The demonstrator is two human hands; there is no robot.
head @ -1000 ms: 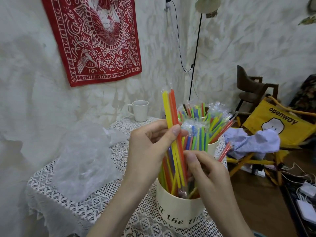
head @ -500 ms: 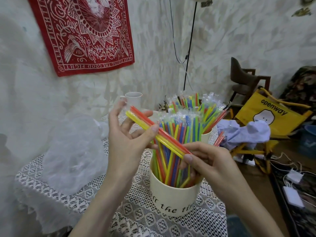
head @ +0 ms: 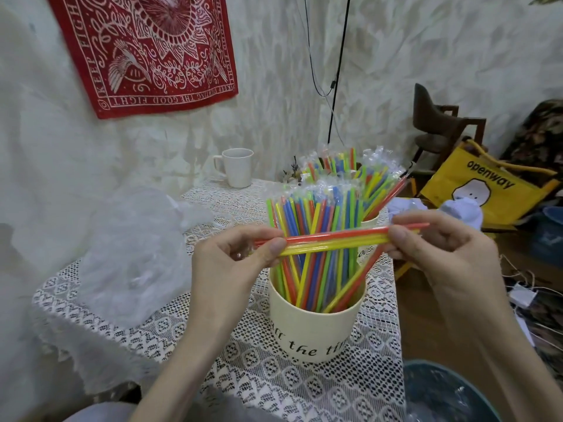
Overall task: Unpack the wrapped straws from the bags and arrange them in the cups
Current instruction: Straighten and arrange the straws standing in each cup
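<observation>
- the small bundle of straws (head: 335, 240), slanted half a second ago, now lies level.
- left hand (head: 231, 263) pinches one end, right hand (head: 438, 251) the other.
- it hangs above the cream cup (head: 316, 333) near the tabletop's front edge.

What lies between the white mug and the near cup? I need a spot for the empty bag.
In the head view, only bare lace tablecloth lies between the white mug and the near cup.

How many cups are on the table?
3: the near cream cup full of straws, a second straw-filled cup mostly hidden behind it, and a white mug by the wall.
</observation>
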